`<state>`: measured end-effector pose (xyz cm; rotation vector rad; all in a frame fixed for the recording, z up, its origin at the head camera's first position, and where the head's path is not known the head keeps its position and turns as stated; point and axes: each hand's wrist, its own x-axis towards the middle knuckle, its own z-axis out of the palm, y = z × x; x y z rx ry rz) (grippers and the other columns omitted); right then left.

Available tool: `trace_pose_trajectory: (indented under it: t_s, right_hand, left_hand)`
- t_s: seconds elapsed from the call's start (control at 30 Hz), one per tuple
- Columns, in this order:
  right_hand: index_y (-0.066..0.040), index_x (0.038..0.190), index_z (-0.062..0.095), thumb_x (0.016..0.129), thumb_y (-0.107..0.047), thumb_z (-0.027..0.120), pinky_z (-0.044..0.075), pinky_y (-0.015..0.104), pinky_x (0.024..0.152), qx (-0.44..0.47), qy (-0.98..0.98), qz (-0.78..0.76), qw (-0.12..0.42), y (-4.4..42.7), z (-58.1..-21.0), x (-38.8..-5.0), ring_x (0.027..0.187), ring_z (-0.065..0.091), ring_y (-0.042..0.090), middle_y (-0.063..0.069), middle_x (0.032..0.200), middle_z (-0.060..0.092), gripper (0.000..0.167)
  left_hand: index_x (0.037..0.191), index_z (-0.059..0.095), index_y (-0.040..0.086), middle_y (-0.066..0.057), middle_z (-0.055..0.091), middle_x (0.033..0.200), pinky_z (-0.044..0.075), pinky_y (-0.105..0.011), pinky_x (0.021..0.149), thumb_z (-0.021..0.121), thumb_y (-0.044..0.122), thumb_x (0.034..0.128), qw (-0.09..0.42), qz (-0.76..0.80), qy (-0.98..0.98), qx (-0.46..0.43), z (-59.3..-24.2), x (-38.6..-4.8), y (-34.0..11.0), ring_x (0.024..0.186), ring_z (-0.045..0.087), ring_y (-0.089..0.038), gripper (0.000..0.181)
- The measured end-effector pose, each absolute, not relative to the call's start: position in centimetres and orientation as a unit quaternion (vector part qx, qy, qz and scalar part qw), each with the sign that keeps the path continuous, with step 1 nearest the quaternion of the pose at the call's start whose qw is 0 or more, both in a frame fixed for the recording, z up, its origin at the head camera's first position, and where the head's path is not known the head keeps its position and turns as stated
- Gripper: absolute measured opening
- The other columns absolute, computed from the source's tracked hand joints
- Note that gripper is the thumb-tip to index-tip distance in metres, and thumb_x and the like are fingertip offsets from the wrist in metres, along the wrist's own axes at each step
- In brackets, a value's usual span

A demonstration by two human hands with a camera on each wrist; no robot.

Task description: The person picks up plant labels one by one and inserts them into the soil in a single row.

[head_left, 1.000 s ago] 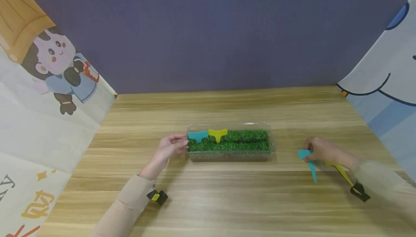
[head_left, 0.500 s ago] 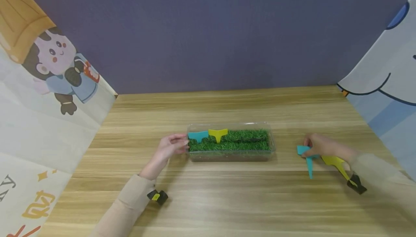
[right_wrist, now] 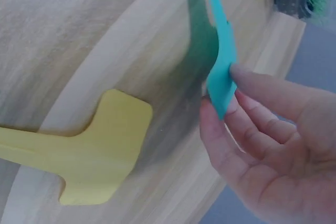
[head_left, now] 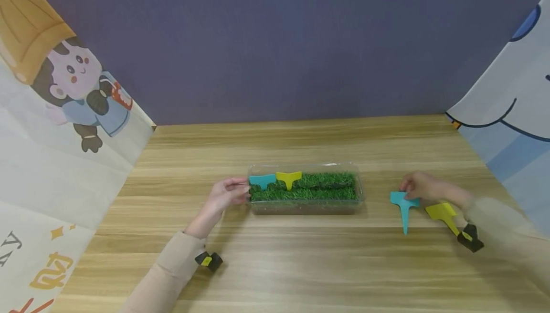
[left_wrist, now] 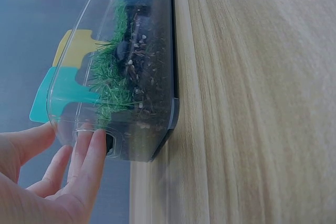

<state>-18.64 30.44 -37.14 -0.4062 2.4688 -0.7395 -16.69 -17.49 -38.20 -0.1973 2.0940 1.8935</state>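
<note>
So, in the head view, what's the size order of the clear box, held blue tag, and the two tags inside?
Clear box
Held blue tag
Blue tag inside and yellow tag inside: look too alike to rank

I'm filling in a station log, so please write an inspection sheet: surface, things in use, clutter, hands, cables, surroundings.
Surface: wood-grain table, no spill seen.
Things in use: clear box of grass; planted turquoise tag and planted yellow tag in it; held turquoise tag outside it; loose yellow tag lying on the table.
Clutter: nothing seen.
Left hand: touches the box's end.
Right hand: pinches the held turquoise tag.
Cables: nothing seen.
Surroundings: dark wall behind; printed left panel and printed right panel.
</note>
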Motion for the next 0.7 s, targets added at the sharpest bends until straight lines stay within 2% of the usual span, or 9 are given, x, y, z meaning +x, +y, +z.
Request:
trace_pose_trajectory:
  t_s: [0.27, 0.5, 0.6, 0.7]
  right_hand:
    - [0.017, 0.096, 0.056, 0.078, 0.001, 0.056, 0.051, 0.027, 0.052, -0.138, 0.905, -0.291, 0.279, 30.5, -36.2, -18.7, 0.067, 0.052, 0.014, 0.007, 0.079, 0.061, 0.024]
    - [0.012, 0.099, 0.059, 0.081, -0.005, 0.056, 0.050, 0.025, 0.055, -0.120, 0.903, -0.314, 0.268, 30.3, -35.4, -18.5, 0.064, 0.051, 0.008, 0.011, 0.091, 0.063, 0.026]
    - [0.010, 0.100, 0.060, 0.082, -0.008, 0.057, 0.051, 0.024, 0.060, -0.133, 0.909, -0.310, 0.245, 30.2, -34.8, -18.4, 0.072, 0.054, 0.008, 0.014, 0.094, 0.064, 0.026]
    - [0.007, 0.101, 0.061, 0.083, -0.011, 0.057, 0.051, 0.028, 0.067, -0.142, 0.918, -0.301, 0.216, 29.9, -34.0, -18.1, 0.084, 0.057, 0.017, 0.017, 0.098, 0.063, 0.026]
  left_hand:
    - [0.118, 0.047, -0.004, -0.021, 0.055, 0.112, 0.051, -0.035, 0.083, 0.057, 0.002, 0.0824, 0.154, 0.659, 0.733, -0.066, -38.2, -16.7, -17.5, 0.093, 0.059, -0.029, 0.038]
    - [0.118, 0.047, -0.003, -0.022, 0.055, 0.112, 0.051, -0.034, 0.082, 0.058, 0.002, 0.0820, 0.156, 0.663, 0.729, -0.068, -38.3, -16.7, -17.5, 0.091, 0.060, -0.027, 0.038]
    - [0.118, 0.048, -0.003, -0.021, 0.055, 0.112, 0.052, -0.033, 0.081, 0.057, 0.002, 0.0823, 0.155, 0.661, 0.731, -0.067, -38.2, -16.6, -17.5, 0.090, 0.060, -0.026, 0.038]
    - [0.118, 0.047, -0.004, -0.022, 0.055, 0.112, 0.052, -0.033, 0.081, 0.057, 0.002, 0.0824, 0.152, 0.661, 0.732, -0.066, -38.1, -16.6, -17.4, 0.090, 0.060, -0.026, 0.037]
